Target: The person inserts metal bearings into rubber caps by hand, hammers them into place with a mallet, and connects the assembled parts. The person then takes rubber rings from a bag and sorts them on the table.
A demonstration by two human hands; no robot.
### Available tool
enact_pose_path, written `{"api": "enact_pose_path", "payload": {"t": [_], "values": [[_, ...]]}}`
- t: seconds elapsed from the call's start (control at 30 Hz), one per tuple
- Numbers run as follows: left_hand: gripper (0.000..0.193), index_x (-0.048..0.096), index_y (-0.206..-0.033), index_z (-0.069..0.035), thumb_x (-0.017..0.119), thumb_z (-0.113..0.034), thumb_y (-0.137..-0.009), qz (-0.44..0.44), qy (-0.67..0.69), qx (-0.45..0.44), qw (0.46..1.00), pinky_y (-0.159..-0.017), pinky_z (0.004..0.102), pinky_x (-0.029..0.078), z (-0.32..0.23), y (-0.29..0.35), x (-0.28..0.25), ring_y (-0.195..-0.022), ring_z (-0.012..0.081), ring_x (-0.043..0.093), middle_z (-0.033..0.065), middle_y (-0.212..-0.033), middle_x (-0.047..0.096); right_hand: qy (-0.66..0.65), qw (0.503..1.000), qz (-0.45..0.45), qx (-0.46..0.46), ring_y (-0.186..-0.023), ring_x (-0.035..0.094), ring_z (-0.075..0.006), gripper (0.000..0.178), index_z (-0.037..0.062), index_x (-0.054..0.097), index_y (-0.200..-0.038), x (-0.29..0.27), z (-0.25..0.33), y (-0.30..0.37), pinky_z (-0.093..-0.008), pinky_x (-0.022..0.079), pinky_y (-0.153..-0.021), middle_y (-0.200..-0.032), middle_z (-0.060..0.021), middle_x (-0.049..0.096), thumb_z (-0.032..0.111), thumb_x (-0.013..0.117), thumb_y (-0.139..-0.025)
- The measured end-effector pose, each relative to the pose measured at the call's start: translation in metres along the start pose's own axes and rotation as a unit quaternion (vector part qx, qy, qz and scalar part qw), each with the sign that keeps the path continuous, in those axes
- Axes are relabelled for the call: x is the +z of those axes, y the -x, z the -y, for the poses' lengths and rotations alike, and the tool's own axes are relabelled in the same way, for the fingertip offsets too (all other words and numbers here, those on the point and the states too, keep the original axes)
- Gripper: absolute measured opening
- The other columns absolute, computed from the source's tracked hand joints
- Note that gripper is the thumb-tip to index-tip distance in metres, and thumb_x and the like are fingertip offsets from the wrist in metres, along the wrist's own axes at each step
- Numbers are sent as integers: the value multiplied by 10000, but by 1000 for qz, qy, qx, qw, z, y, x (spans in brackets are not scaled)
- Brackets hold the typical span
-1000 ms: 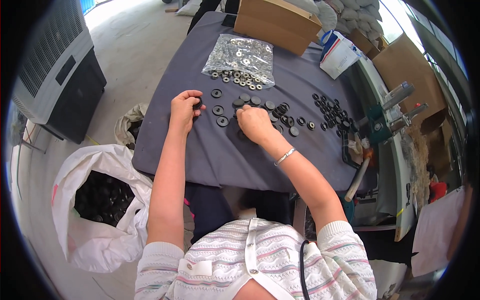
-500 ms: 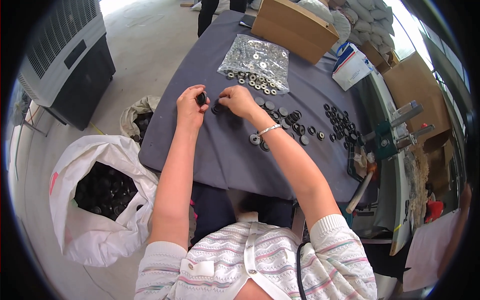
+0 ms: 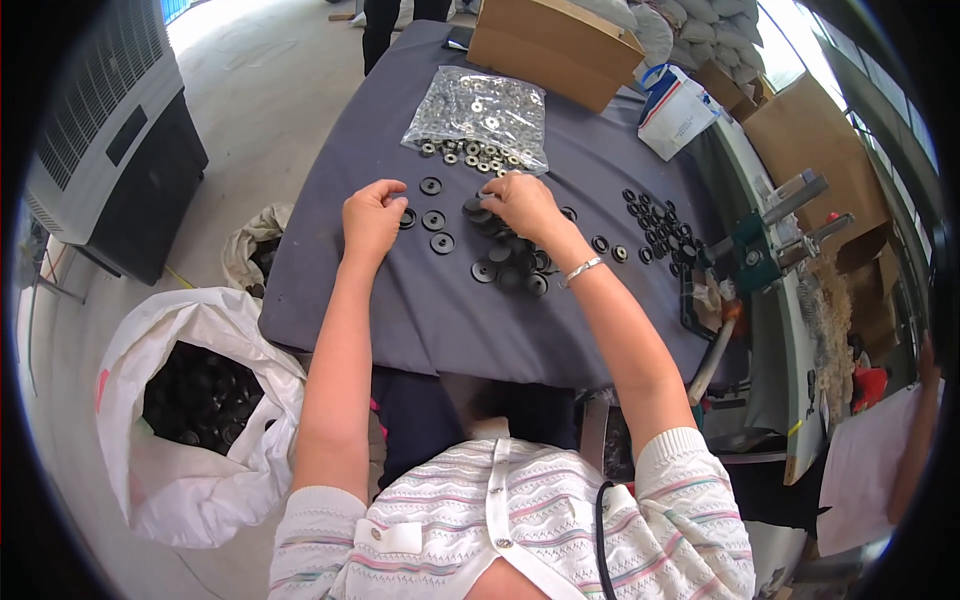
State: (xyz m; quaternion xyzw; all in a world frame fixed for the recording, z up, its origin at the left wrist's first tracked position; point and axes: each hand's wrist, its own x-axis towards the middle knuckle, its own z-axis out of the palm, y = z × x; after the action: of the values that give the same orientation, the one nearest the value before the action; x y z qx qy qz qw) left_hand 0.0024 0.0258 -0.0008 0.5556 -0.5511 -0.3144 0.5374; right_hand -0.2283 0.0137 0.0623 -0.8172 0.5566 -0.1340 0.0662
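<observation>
Round black discs with raised rims lie on the dark grey cloth. My left hand [image 3: 372,222] is over the cloth, its thumb and forefinger apart. One black disc [image 3: 407,219] rests by its thumb, partly covered. Beside it lie three more, such as the ringed disc [image 3: 433,220]. My right hand [image 3: 524,208] reaches into a heap of black discs [image 3: 512,262], with its fingertips closed on a disc [image 3: 476,206] at the heap's far side. The fingers partly hide that disc.
A clear plastic bag [image 3: 478,108] spills metal-centred rings. More black rings [image 3: 660,228] lie right, near a green clamp-like tool [image 3: 752,250] and a hammer handle [image 3: 716,352]. A cardboard box [image 3: 555,50] stands at the back. A white sack [image 3: 215,500] of black discs is at left.
The disc has left my left hand's fingers, and several discs now lie spread beside it. My right hand has moved right to the heap, which is now more piled up. The view has shifted slightly.
</observation>
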Motion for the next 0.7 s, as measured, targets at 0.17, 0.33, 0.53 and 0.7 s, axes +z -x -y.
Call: {"api": "enact_pose_path", "payload": {"t": [0.17, 0.33, 0.53, 0.7], "values": [[219, 694, -942, -36, 678, -90, -730, 29, -100, 31, 994, -658, 302, 483, -5, 8, -7, -659, 177, 584, 84, -757, 632, 110, 993, 52, 0, -908, 626, -318, 267, 57, 685, -838, 13, 16, -7, -417, 506, -772, -921, -139, 639, 318, 690, -783], [230, 700, -938, -47, 703, -149, -732, 53, -136, 42, 988, -724, 348, 507, -11, 12, -11, -820, 250, 658, 124, -859, 682, 134, 990, 22, -34, -860, 622, -339, 237, 43, 661, -853, 24, 11, -12, -441, 495, -746, -885, -138, 639, 276, 653, -811], [279, 681, -976, -57, 711, -218, -749, 112, -316, 67, 940, -749, 400, 506, -27, 20, -14, -882, 304, 642, 130, -879, 682, 2, 1000, 0, -5, -854, 637, -338, 208, 44, 699, -885, 19, 10, -13, -425, 499, -761, -887, -175, 660, 232, 636, -823], [289, 660, -1005, -61, 700, -212, -763, 97, -325, 47, 939, -759, 409, 503, -26, 16, -11, -884, 306, 642, 127, -912, 681, -138, 989, -6, 54, -884, 639, -329, 224, 37, 698, -915, 14, 2, -24, -408, 490, -786, -886, -171, 676, 225, 616, -825]]}}
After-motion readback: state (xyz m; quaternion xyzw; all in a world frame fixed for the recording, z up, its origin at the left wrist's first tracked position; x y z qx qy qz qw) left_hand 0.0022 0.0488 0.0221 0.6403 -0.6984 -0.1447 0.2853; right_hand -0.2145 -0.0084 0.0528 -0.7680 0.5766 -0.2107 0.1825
